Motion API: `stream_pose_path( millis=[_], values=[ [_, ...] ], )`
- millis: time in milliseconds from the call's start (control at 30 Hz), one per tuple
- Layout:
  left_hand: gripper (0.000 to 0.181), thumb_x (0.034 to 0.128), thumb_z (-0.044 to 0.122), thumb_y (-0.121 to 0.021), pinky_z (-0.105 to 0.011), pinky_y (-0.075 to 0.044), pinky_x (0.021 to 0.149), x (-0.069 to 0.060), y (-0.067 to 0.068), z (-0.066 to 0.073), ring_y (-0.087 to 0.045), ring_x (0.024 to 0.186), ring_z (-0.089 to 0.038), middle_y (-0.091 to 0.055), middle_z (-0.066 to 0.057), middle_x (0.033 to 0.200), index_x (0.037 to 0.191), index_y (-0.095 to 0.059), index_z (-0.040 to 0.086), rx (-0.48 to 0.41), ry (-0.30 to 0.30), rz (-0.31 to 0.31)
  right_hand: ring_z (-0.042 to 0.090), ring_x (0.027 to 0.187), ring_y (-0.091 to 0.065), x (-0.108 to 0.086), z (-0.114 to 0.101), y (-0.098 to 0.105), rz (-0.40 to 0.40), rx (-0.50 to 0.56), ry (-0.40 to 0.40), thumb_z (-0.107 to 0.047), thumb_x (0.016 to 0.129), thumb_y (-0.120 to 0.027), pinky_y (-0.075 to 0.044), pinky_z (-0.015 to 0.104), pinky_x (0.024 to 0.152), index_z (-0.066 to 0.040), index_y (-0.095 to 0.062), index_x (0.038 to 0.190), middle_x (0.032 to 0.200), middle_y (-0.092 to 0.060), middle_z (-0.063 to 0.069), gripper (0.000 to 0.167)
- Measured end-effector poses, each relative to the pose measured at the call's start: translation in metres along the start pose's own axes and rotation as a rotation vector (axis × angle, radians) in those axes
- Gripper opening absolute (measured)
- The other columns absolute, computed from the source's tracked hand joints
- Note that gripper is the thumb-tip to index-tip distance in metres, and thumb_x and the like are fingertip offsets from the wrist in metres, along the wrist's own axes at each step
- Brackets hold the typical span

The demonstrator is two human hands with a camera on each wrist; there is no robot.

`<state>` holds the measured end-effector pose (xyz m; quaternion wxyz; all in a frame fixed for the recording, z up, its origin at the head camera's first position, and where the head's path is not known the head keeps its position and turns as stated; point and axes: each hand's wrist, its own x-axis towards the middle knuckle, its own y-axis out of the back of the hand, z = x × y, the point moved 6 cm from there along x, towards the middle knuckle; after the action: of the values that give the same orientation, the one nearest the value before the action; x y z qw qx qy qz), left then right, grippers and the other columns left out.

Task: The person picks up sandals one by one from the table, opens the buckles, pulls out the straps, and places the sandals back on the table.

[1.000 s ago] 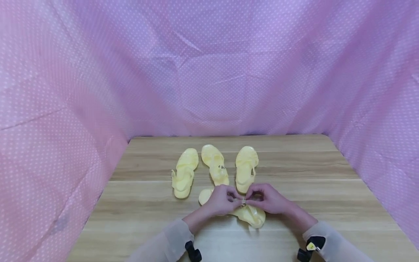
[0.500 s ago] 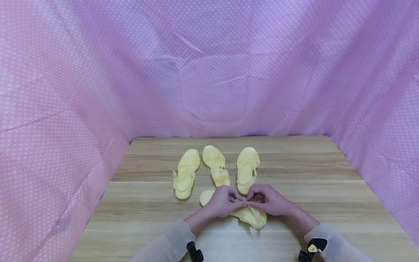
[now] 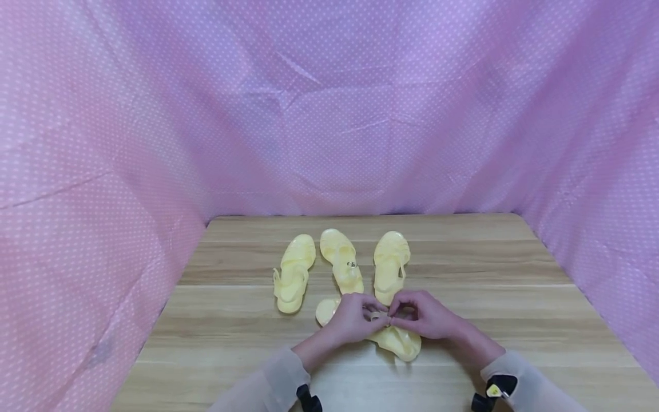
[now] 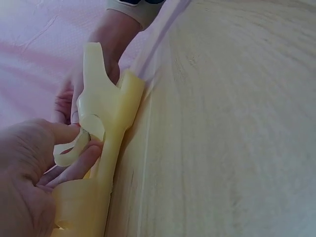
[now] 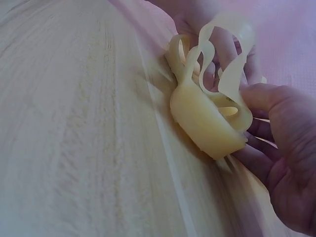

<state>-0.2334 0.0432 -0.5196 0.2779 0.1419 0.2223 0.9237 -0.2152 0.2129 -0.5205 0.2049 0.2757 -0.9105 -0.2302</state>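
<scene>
A pale yellow jelly sandal [image 3: 399, 343] lies crosswise at the front of the table, toe to the left. My left hand [image 3: 352, 317] reaches over its middle and pinches the ankle strap [image 4: 74, 152], which bends into a loop beside the fingers. From the other side my right hand [image 3: 424, 316] pinches the strap by the small metal buckle, its fingertips meeting the left ones. The buckle is mostly hidden by fingers. In the right wrist view the sandal's heel [image 5: 205, 121] stands near my right palm, with strap loops rising above it.
Behind the hands lie three more yellow sandals: one at left [image 3: 295, 274], one in the middle [image 3: 340, 257] with its buckle showing, and one at right [image 3: 391, 266]. The wooden table [image 3: 515, 274] ends at a pink dotted cloth [image 3: 329, 114] hanging around it.
A curl of the strap now shows at my left fingers, and the buckle, visible between the hands earlier, is mostly covered. Both hands stay almost in place; the whole head view shifts slightly.
</scene>
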Motion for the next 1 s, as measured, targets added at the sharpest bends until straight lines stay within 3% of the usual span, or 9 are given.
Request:
stream_pose_path(
  millis=[167, 333, 500, 767, 1000],
  values=[
    [0.007, 0.0914, 0.019, -0.086, -0.013, -0.058, 0.069, 0.0010, -0.0008, -0.0004, -0.073, 0.077, 0.006, -0.083, -0.002, 0.092, 0.094, -0.084, 0.013, 0.023, -0.010, -0.004, 0.011, 0.104, -0.074, 0.0007, -0.0017, 0.0010, -0.021, -0.019, 0.023, -0.009, 0.097, -0.077, -0.066, 0.030, 0.083, -0.012, -0.071, 0.101, 0.105, -0.075, 0.010, 0.007],
    [0.005, 0.0933, 0.016, -0.083, -0.013, -0.058, 0.072, 0.0012, -0.0008, -0.0011, -0.074, 0.080, 0.004, -0.082, -0.002, 0.094, 0.093, -0.082, 0.012, 0.014, 0.003, -0.029, 0.019, 0.104, -0.075, 0.0017, -0.0056, 0.0007, -0.039, -0.022, 0.054, -0.004, 0.098, -0.074, -0.065, 0.029, 0.085, -0.008, -0.069, 0.101, 0.105, -0.074, 0.005, 0.007],
    [0.005, 0.0944, 0.014, -0.081, -0.014, -0.059, 0.074, -0.0001, -0.0005, -0.0011, -0.075, 0.082, 0.003, -0.081, -0.002, 0.095, 0.092, -0.079, 0.010, -0.010, 0.026, -0.042, 0.019, 0.103, -0.075, 0.0021, -0.0059, 0.0000, -0.038, -0.013, 0.066, -0.002, 0.097, -0.074, -0.065, 0.029, 0.086, -0.007, -0.068, 0.100, 0.104, -0.073, 0.005, 0.008],
    [0.013, 0.0893, 0.023, -0.087, -0.014, -0.051, 0.058, 0.0011, 0.0010, -0.0014, -0.060, 0.065, 0.009, -0.079, 0.002, 0.089, 0.086, -0.079, 0.014, 0.055, -0.011, -0.011, 0.015, 0.102, -0.074, 0.0018, -0.0071, -0.0002, -0.031, 0.024, 0.063, -0.006, 0.098, -0.075, -0.066, 0.030, 0.082, -0.005, -0.068, 0.098, 0.103, -0.072, 0.006, 0.007],
    [0.013, 0.0903, 0.020, -0.087, -0.013, -0.056, 0.068, 0.0012, 0.0018, -0.0014, -0.069, 0.077, 0.007, -0.080, 0.001, 0.092, 0.082, -0.078, 0.014, 0.043, 0.020, -0.025, 0.015, 0.104, -0.073, 0.0020, -0.0055, -0.0017, -0.041, 0.048, 0.071, -0.004, 0.098, -0.074, -0.065, 0.030, 0.086, -0.003, -0.067, 0.099, 0.104, -0.072, 0.008, 0.007]
  ],
)
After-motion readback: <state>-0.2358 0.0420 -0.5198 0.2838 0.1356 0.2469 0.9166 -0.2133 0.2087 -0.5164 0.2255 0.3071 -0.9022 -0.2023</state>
